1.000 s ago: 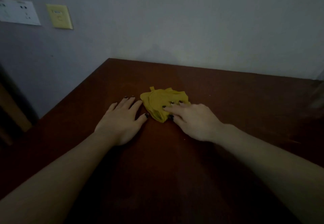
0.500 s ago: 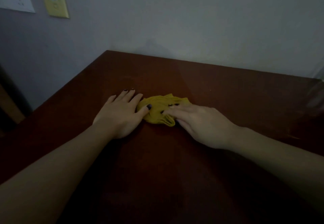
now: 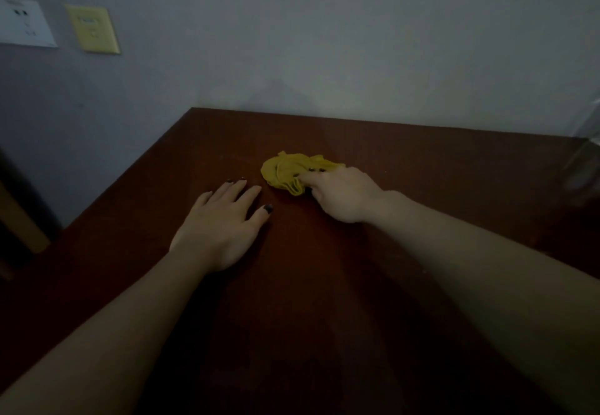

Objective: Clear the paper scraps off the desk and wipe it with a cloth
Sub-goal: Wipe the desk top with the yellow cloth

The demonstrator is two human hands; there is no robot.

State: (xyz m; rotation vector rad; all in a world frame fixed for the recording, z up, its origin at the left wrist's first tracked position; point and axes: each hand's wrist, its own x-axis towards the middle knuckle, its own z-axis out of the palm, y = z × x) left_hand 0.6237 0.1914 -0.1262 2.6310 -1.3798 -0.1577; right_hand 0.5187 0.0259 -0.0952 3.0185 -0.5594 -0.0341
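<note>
A crumpled yellow cloth lies on the dark brown wooden desk, toward the back middle. My right hand presses its fingers onto the cloth's right side, the fingertips partly sunk into the folds. My left hand lies flat on the desk with its fingers straight, just left of the cloth and apart from it. No paper scraps show on the visible desk surface; the light is dim.
A grey wall stands right behind the desk's back edge. A white socket plate and a yellowish switch plate hang on the wall at upper left. The desk's left edge runs diagonally; something clear and blurred sits at far right.
My right hand has pushed the cloth away from me and to the right. The cloth no longer touches my left thumb. My left hand stays flat on the desk.
</note>
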